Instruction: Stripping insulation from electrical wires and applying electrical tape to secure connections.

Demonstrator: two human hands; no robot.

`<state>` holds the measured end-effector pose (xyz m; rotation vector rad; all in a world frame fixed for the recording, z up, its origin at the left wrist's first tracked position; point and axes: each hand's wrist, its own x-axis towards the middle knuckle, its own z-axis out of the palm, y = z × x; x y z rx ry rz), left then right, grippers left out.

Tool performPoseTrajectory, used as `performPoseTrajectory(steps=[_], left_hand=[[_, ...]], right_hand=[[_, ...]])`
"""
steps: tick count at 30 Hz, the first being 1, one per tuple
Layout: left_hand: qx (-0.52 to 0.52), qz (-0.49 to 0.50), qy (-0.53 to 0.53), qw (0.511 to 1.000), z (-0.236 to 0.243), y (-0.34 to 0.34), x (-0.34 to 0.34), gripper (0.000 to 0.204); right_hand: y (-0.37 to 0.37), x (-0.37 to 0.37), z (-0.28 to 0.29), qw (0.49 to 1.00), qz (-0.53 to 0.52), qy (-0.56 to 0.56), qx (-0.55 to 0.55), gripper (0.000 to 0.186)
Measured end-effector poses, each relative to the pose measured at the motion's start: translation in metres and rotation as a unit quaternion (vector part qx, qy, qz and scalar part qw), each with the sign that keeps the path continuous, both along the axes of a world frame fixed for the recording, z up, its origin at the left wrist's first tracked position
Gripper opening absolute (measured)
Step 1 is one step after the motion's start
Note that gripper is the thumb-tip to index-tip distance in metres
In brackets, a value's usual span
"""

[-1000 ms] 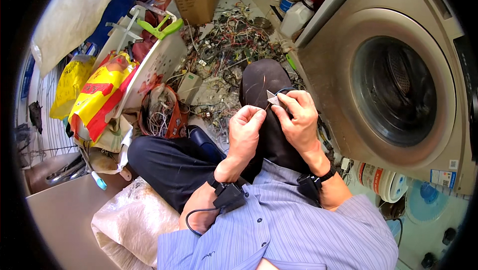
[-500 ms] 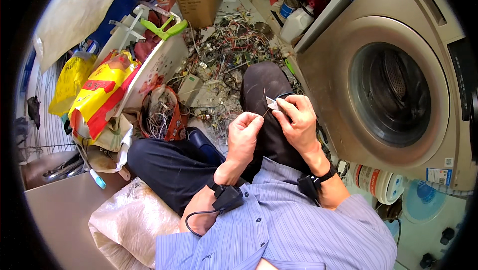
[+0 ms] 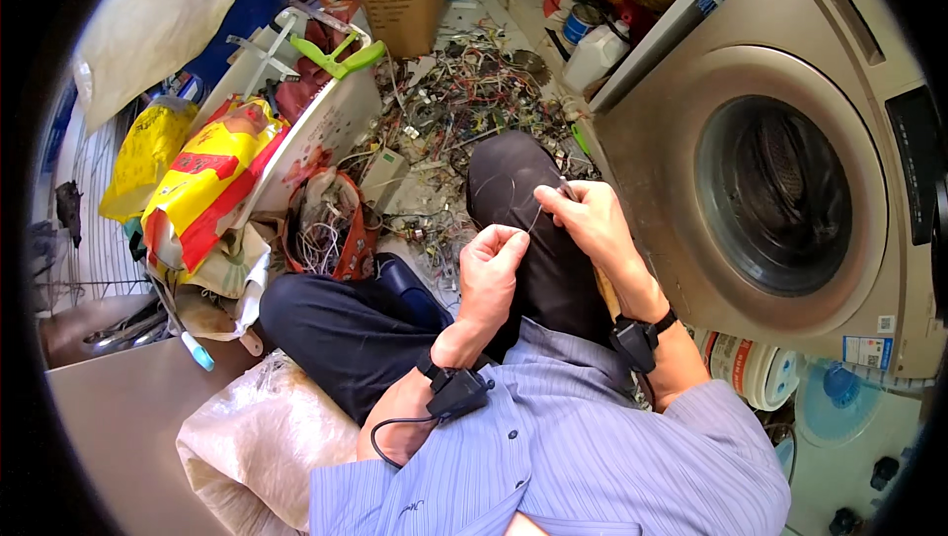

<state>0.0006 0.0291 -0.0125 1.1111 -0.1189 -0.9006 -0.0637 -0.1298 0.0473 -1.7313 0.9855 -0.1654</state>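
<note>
My left hand [image 3: 489, 279] is in front of my raised dark-clad knee [image 3: 509, 165], its thumb and index finger pinched on a thin wire [image 3: 534, 219] that runs up to my right hand. My right hand [image 3: 592, 230], higher and to the right, is closed on a small dark-edged blade [image 3: 568, 189], mostly hidden by the fingers, with its thumb at the wire. The wire's far part loops faintly over the knee.
A washing machine [image 3: 652, 131] stands at the right. A heap of wires and parts [image 3: 454, 91] covers the floor ahead, below a cardboard box [image 3: 395, 2]. At the left are a white crate [image 3: 321, 136], yellow bags [image 3: 222, 165] and a red bag [image 3: 351, 240] of wires.
My right hand has turned, so the blade's pale triangular face no longer shows, and its forearm has shifted right. My left hand has moved slightly right, still pinching the wire.
</note>
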Motion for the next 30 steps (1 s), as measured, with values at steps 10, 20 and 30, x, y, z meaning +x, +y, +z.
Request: performPoseTrajectory(steps=[10, 20, 30], left_hand=[[0.008, 0.018, -0.001, 1.0, -0.005, 0.01, 0.01, 0.009], [0.039, 0.092, 0.018, 0.995, -0.013, 0.009, 0.03, 0.008], [0.08, 0.125, 0.045, 0.988, -0.023, 0.021, 0.05, 0.008]], right_hand=[[-0.008, 0.036, -0.032, 0.982, -0.016, -0.085, -0.165, 0.028], [-0.054, 0.113, -0.064, 0.982, 0.03, -0.101, -0.159, 0.033], [0.014, 0.071, -0.049, 0.94, 0.121, -0.141, -0.286, 0.025]])
